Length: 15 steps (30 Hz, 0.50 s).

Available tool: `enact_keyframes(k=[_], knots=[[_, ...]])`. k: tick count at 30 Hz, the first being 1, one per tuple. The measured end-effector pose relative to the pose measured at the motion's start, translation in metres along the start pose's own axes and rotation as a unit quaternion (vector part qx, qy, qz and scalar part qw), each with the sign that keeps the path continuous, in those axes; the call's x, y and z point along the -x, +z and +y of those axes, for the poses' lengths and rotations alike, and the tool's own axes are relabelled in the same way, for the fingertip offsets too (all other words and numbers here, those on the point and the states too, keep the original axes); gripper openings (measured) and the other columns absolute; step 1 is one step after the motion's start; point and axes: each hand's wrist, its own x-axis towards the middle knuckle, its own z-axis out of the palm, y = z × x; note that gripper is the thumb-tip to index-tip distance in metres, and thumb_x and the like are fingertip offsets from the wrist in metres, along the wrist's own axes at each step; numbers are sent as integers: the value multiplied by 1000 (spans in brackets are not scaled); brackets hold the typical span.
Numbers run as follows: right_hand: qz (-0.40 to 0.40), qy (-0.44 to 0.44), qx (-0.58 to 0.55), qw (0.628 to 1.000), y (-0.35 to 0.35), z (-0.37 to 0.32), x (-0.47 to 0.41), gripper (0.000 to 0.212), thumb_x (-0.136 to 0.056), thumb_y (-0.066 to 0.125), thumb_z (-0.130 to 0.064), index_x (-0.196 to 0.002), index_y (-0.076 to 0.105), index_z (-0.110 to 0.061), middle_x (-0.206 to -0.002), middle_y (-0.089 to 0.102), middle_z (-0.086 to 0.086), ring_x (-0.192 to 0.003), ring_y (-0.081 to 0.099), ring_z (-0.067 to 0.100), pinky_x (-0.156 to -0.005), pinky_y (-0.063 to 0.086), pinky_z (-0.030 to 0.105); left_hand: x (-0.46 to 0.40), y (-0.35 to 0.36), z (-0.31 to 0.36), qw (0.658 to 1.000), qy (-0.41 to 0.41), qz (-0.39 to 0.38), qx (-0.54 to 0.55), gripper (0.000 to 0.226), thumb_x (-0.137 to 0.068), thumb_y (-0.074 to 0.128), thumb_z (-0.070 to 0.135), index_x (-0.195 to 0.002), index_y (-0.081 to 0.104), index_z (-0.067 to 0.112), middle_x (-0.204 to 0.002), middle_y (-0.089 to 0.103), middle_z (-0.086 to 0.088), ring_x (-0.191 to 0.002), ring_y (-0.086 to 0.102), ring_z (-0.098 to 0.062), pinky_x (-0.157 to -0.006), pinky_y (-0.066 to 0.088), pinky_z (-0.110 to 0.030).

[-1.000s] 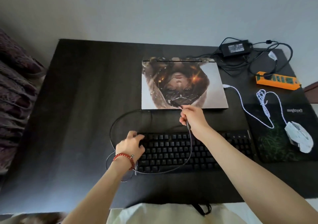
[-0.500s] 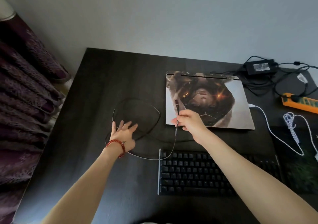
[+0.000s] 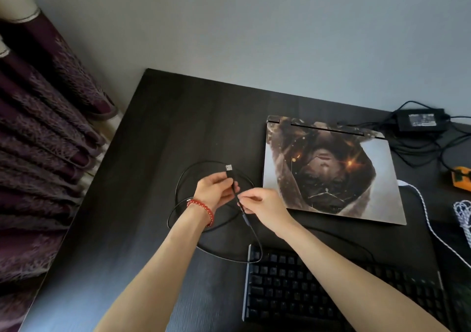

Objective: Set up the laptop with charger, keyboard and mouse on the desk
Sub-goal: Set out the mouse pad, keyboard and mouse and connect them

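Note:
The closed laptop (image 3: 331, 171) with a picture on its lid lies on the dark desk (image 3: 158, 132). In front of it sits the black keyboard (image 3: 318, 288). Its black cable (image 3: 178, 186) loops on the desk left of the laptop. My left hand (image 3: 216, 191), with a red bead bracelet, holds the cable just below its USB plug (image 3: 229, 167), which points away from me. My right hand (image 3: 262, 204) pinches the same cable a little lower. The black charger brick (image 3: 421, 120) lies at the back right with its cords. A white braided mouse cable (image 3: 433, 227) runs along the right edge; the mouse is out of frame.
An orange power strip (image 3: 461, 178) shows at the right edge. Purple curtains (image 3: 43, 153) hang left of the desk, and a grey wall (image 3: 254, 25) stands behind it. Bare desk surface lies to the left and back of the cable loops.
My left hand lifted off the desk and took hold of the cable near the plug, next to my right hand. The view swung further left, so the mouse pad left the frame.

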Motion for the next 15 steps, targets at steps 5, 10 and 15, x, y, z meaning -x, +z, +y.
enact_keyframes(k=[5, 10, 15], knots=[[19, 14, 51, 998, -19, 16, -11, 25, -91, 43, -1, -100, 65, -9, -86, 66, 2, -78, 62, 11, -77, 50, 22, -27, -16, 28, 961, 141, 158, -181, 31, -94, 39, 6, -120, 55, 9, -78, 59, -10, -58, 57, -17, -62, 47, -27], [140, -63, 216, 964, -38, 21, -25, 24, -89, 46, -2, -103, 66, -6, -101, 68, 9, -96, 57, 21, -84, 42, 22, -35, -36, 49, 712, 298, 228, -594, 30, -88, 51, 24, -115, 61, 19, -106, 59, -12, -91, 60, -36, -74, 49, -41], [163, -75, 374, 910, -52, 27, -52, 34, -88, 47, -5, -121, 55, -5, -127, 53, 16, -121, 44, 34, -103, 37, 46, -55, -13, 14, 707, 311, 58, -632, 33, -90, 50, 22, -123, 54, 18, -111, 58, -10, -102, 55, -30, -80, 50, -41]])
